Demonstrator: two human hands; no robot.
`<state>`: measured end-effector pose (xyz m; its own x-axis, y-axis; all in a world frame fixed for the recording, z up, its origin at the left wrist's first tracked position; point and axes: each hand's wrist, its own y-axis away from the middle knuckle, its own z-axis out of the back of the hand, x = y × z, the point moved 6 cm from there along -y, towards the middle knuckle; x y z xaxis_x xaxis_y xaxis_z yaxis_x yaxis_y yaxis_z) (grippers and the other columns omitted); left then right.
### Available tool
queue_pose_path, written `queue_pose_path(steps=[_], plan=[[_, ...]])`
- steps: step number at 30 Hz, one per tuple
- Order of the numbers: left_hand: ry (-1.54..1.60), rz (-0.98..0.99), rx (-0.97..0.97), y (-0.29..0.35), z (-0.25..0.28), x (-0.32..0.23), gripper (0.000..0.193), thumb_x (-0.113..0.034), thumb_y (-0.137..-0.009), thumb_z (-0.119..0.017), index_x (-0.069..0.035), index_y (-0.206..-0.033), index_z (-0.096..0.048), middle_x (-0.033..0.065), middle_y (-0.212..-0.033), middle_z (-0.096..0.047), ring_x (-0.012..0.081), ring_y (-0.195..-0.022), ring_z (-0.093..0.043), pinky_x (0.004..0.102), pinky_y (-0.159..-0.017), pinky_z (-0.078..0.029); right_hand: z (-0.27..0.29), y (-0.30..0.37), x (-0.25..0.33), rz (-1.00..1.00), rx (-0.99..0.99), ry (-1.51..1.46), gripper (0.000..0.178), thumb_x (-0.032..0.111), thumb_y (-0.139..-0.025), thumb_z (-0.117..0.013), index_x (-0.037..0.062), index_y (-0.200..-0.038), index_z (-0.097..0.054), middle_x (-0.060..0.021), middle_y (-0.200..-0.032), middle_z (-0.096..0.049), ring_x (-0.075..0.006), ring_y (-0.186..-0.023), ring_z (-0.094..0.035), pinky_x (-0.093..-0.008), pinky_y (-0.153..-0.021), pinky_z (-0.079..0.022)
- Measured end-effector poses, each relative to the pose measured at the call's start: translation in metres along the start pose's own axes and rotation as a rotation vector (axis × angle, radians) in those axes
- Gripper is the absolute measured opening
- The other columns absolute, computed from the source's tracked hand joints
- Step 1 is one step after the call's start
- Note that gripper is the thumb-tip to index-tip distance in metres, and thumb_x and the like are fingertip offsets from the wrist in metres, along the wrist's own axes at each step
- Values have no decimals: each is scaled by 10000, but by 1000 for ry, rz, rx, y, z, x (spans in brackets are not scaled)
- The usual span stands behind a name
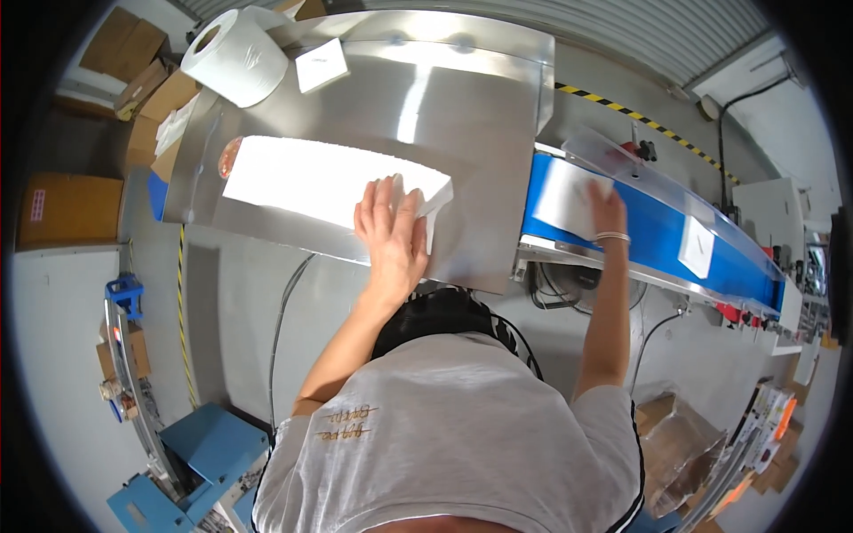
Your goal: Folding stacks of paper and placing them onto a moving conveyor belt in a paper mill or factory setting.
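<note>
A long, tightly packed row of white cards or flat packets [302, 178] lies across the metal table. My left hand [391, 226] rests on its right end, palm down, with the fingers apart and bent over the top. Over the near end of the blue conveyor belt [653, 213], my right hand [608, 209] has its fingers on the right edge of a flat white card [567, 197]. Both that hand and the card are blurred; whether the card touches the belt cannot be made out. Farther along the belt lies a smaller-looking white card [697, 247] with a dark mark.
A large white roll [235, 60] and a white printed card [321, 66] are at the table's far left. A reddish round object [229, 157] touches the row's left end. A clear guard [613, 153] runs along the belt's far side. Cardboard boxes [71, 210] stand left.
</note>
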<state>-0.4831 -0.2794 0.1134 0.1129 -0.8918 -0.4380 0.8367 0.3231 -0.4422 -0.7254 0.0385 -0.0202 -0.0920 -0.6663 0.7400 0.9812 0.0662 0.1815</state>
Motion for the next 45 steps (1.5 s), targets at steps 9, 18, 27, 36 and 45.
queue_pose_path(steps=[9,18,27,36,45], plan=[[-49,-28,17,5,0,-1,351,-32,-799,-642,-97,-1143,-666,175,-1441,-372,424,-1357,-267,565,-1083,-180,-29,64,139,823,86,143,522,186,-732,-788,60,-1193,-578,-135,-1180,-579,-295,-1036,-585,-372,-870,-494],[15,21,5,2,10,10,367,-81,-796,-667,-85,-1161,-636,217,-1470,-279,432,-1366,-210,554,-1080,-180,-116,82,138,289,716,-491,357,199,-913,-651,22,-1196,-525,-37,-1036,-620,-93,-921,-572,-242,-813,-480],[-51,-58,-66,4,5,10,353,-2,-804,-627,-40,-1154,-633,203,-1407,-383,437,-1327,-292,563,-1061,-234,33,7,-5,5,-401,436,418,429,-789,-721,53,-932,-607,-158,-863,-654,-356,-794,-617,-445,-706,-500],[47,-48,52,0,9,8,316,-37,-785,-658,-135,-1083,-699,188,-1464,-336,440,-1374,-222,564,-1087,-155,-121,106,198,981,494,-108,532,180,-762,-763,100,-1244,-551,-123,-1237,-528,-263,-1044,-567,-328,-865,-478],[-2,-4,-30,-1,17,25,345,-15,-815,-641,-31,-1160,-622,233,-1422,-349,459,-1320,-281,535,-1060,-267,-63,23,24,310,76,-358,303,283,-959,-561,-3,-901,-642,-41,-891,-667,-118,-798,-594,-299,-721,-477]])
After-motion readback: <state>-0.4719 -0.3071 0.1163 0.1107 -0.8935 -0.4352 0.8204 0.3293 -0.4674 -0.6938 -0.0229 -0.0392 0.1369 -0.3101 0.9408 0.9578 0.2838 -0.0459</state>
